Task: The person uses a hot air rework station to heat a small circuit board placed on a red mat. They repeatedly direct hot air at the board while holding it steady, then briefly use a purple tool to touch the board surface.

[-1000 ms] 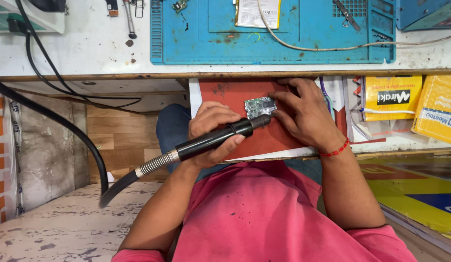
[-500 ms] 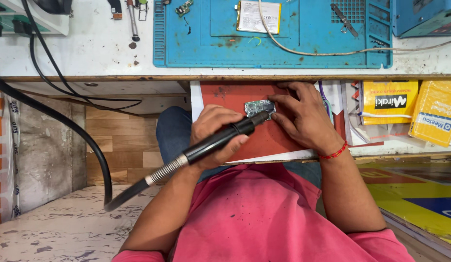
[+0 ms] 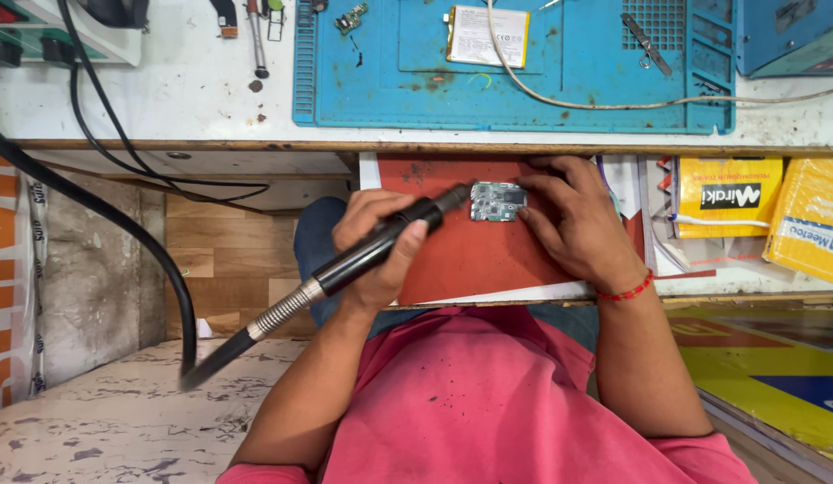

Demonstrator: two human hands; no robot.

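1. A white workbench (image 3: pixel 165 99) is being used as the backdrop, with a blue work mat (image 3: pixel 524 90) lying on it; a flat battery (image 3: pixel 488 36) and a pale cable (image 3: pixel 595 100) are resting on the mat.
2. A red board (image 3: pixel 488 260) is being used as the working surface, just below the bench edge (it appears to sit over the person's lap), and yellow packets (image 3: pixel 730 208) are lying beside it to the right.
3. A black pen-shaped tool (image 3: pixel 380 246) with a metal spring collar and a thick hose is being gripped by the left hand (image 3: pixel 376 242), fingers wrapped fully around the barrel, its tip being aimed at the left edge of the circuit board.
4. A small circuit board (image 3: pixel 498 201) is being pinned flat on the red board by the right hand (image 3: pixel 573 220), fingers spread and pressing at its right side, nothing being enclosed.
5. The step in hand is judged to be heat or tip work on the circuit board's left edge; the next move is judged to call for a steady tip and the circuit board being kept from sliding (whether the tip is touching cannot be told).
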